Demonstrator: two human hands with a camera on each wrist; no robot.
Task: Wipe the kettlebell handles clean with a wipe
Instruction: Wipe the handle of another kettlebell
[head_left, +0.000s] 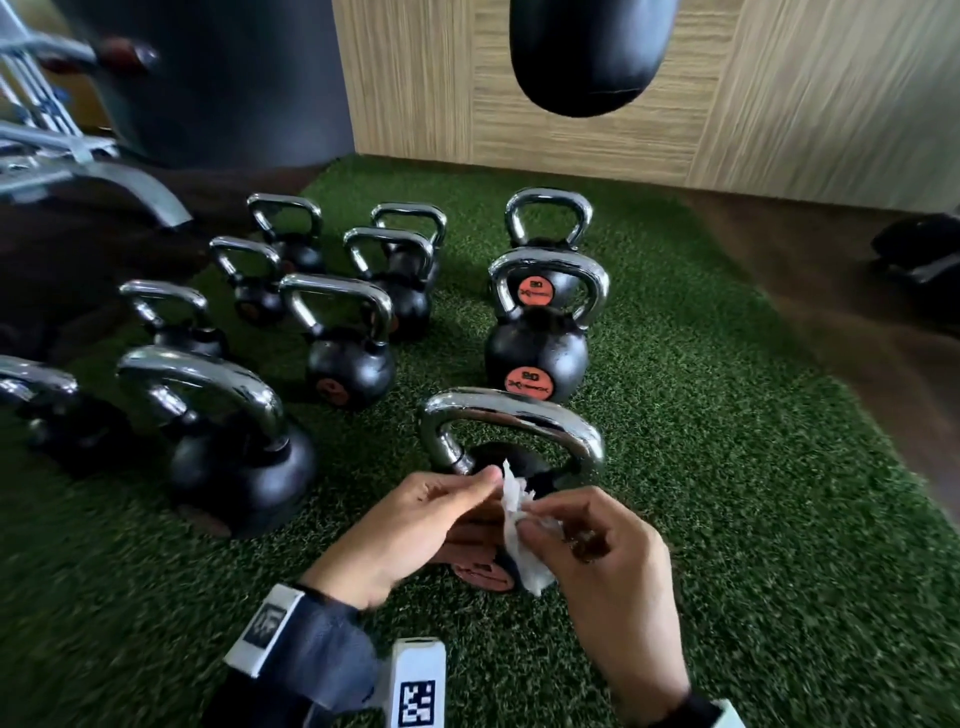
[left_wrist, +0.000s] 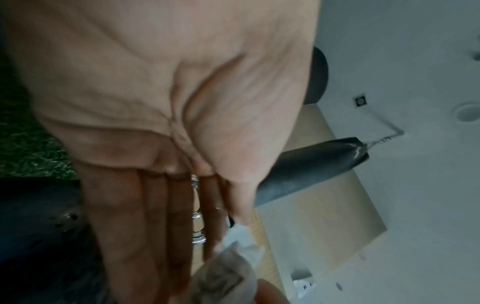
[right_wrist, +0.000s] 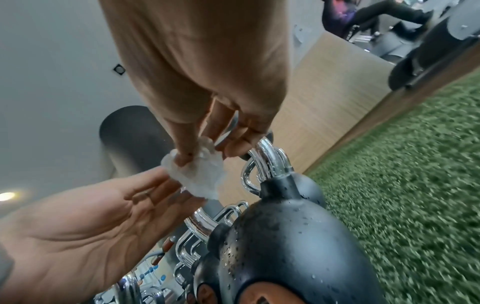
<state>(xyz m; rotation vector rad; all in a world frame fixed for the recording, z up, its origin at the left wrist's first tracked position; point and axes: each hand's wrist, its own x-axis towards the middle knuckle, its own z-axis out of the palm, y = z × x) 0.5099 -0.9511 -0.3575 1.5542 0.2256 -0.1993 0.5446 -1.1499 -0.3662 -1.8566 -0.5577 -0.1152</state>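
Note:
A crumpled white wipe (head_left: 519, 540) hangs between my two hands, just in front of the nearest kettlebell's chrome handle (head_left: 514, 413). My right hand (head_left: 530, 525) pinches the wipe's middle between thumb and fingers; the right wrist view shows this pinch on the wipe (right_wrist: 200, 181) by the right hand (right_wrist: 205, 154). My left hand (head_left: 488, 480) holds the wipe's top corner between thumb and fingertips, with its other fingers straight under the wipe (left_wrist: 241, 236). The wipe is off the handle. Water drops dot the black kettlebell body (right_wrist: 285, 236).
Several more black kettlebells with chrome handles stand on the green turf (head_left: 727, 493), the closest ones ahead (head_left: 537, 353) and to the left (head_left: 234, 457). A black punching bag (head_left: 592, 52) hangs ahead before a wooden wall. A metal machine frame (head_left: 78, 156) stands far left.

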